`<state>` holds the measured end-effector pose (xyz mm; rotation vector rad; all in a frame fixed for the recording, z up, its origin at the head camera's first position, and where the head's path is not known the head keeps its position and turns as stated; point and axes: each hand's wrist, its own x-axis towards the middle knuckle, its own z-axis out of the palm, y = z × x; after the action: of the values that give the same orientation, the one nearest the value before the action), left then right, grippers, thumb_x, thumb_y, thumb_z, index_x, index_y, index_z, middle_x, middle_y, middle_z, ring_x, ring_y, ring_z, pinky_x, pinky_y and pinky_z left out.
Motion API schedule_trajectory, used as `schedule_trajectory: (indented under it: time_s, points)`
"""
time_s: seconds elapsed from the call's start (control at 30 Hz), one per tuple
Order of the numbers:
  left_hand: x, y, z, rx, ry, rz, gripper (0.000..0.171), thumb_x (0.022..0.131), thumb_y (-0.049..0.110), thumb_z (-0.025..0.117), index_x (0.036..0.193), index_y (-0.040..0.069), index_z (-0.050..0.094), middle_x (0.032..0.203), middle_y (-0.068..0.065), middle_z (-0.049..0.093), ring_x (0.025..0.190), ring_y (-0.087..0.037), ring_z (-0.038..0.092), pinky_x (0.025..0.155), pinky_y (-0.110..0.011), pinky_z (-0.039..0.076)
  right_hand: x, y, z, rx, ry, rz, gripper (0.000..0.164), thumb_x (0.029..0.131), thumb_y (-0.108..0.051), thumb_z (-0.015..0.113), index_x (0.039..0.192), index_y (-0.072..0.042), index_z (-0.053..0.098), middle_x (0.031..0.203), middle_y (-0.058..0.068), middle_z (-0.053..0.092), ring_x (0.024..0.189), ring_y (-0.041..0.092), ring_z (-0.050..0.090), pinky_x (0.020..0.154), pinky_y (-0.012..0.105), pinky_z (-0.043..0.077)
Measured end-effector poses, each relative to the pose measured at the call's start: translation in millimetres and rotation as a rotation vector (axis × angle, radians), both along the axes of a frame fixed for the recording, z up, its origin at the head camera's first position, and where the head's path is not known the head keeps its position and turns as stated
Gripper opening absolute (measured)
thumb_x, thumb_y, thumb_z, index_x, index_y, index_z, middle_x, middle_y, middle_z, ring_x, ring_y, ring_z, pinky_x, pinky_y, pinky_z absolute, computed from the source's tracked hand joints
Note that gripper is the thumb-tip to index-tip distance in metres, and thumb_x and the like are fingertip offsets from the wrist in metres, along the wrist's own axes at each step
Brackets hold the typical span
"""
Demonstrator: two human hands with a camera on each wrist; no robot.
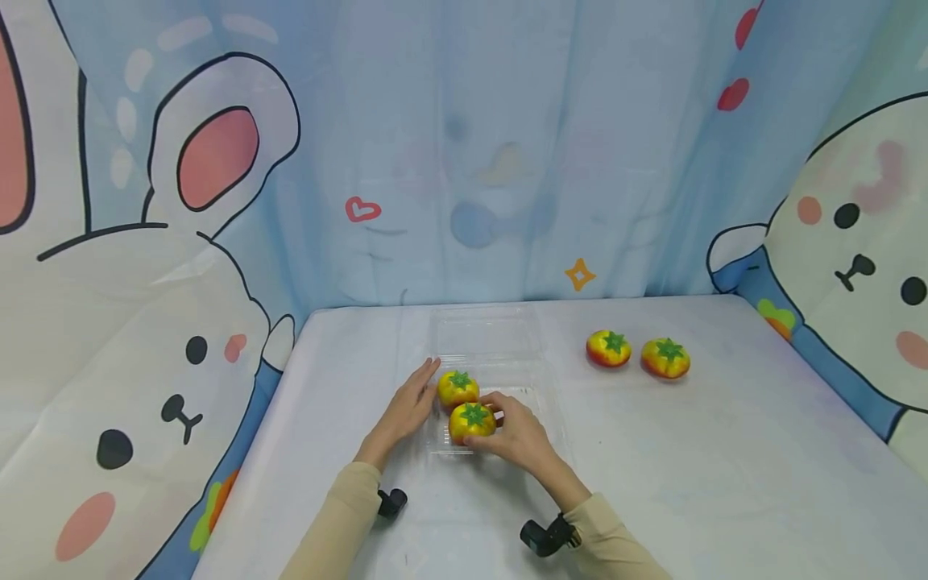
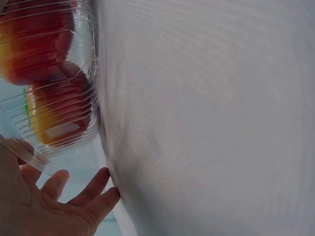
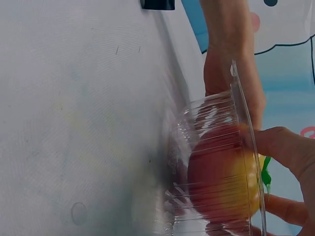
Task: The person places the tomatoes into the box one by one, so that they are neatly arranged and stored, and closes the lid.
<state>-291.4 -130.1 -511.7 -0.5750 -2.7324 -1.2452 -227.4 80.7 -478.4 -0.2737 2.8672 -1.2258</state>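
The near fruit sits in the near-left part of the clear container, next to the far fruit. The right hand grips it between thumb and fingers; setting it down gently would spare its neighbour. The left hand, fingers extended, could steady the left wall. Farther right are two loose fruits.

Toward the far right corner of the white surface, two fruits blend yellow into red beneath green crowns; a matching pair sits in the colourless, ribbed container. Sleeves are beige. Beyond the far edge, the pale-blue curtain carries black-outlined white animals, a red heart and an orange star.
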Motion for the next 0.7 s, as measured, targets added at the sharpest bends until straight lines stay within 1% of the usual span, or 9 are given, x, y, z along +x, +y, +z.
schedule_trajectory:
  time_s: [0.07, 0.13, 0.3, 0.5, 0.7]
  points:
    - [-0.5, 0.1, -0.1, -0.003, -0.002, 0.001, 0.050, 0.104, 0.018, 0.039, 0.154, 0.011, 0.036, 0.159, -0.016, 0.030, 0.145, -0.033, 0.030, 0.117, -0.049, 0.025, -0.9, 0.2, 0.8, 0.014, -0.015, -0.015, 0.057, 0.072, -0.033, 0.088, 0.118, -0.008, 0.064, 0.111, 0.008, 0.067, 0.093, 0.023, 0.063, 0.079, 0.040, 0.057]
    - [-0.7, 0.0, -0.1, 0.001, 0.004, -0.004, 0.050, 0.104, 0.017, 0.039, 0.153, 0.010, 0.036, 0.158, -0.017, 0.030, 0.144, -0.034, 0.031, 0.117, -0.049, 0.025, -1.4, 0.4, 0.3, 0.023, -0.035, -0.027, 0.057, 0.072, -0.034, 0.087, 0.118, -0.008, 0.064, 0.109, 0.008, 0.067, 0.093, 0.024, 0.062, 0.079, 0.041, 0.056]
    - [-0.6, -0.2, 0.1, 0.006, 0.003, -0.014, 0.050, 0.103, 0.015, 0.038, 0.153, 0.008, 0.036, 0.158, -0.019, 0.029, 0.144, -0.035, 0.030, 0.117, -0.050, 0.025, -1.2, -0.1, -1.6, 0.024, -0.059, -0.038, 0.057, 0.074, -0.035, 0.086, 0.118, -0.008, 0.064, 0.110, 0.008, 0.067, 0.094, 0.024, 0.062, 0.079, 0.041, 0.057]
    - [-0.4, -0.3, 0.1, 0.024, 0.028, -0.023, 0.049, 0.103, 0.010, 0.039, 0.151, 0.004, 0.037, 0.156, -0.024, 0.030, 0.143, -0.039, 0.031, 0.116, -0.053, 0.026, -2.1, 0.0, -1.8, 0.027, -0.066, -0.025, 0.057, 0.075, -0.037, 0.085, 0.119, -0.008, 0.063, 0.110, 0.008, 0.067, 0.094, 0.023, 0.062, 0.079, 0.040, 0.057]
    - [0.1, 0.0, 1.4, 0.010, 0.022, -0.016, 0.050, 0.103, 0.012, 0.038, 0.152, 0.005, 0.036, 0.157, -0.021, 0.030, 0.143, -0.039, 0.031, 0.116, -0.053, 0.026, -4.0, 4.9, 3.4, -0.004, -0.085, -0.005, 0.060, 0.077, -0.038, 0.083, 0.124, -0.006, 0.062, 0.115, 0.011, 0.066, 0.099, 0.027, 0.064, 0.082, 0.044, 0.056]
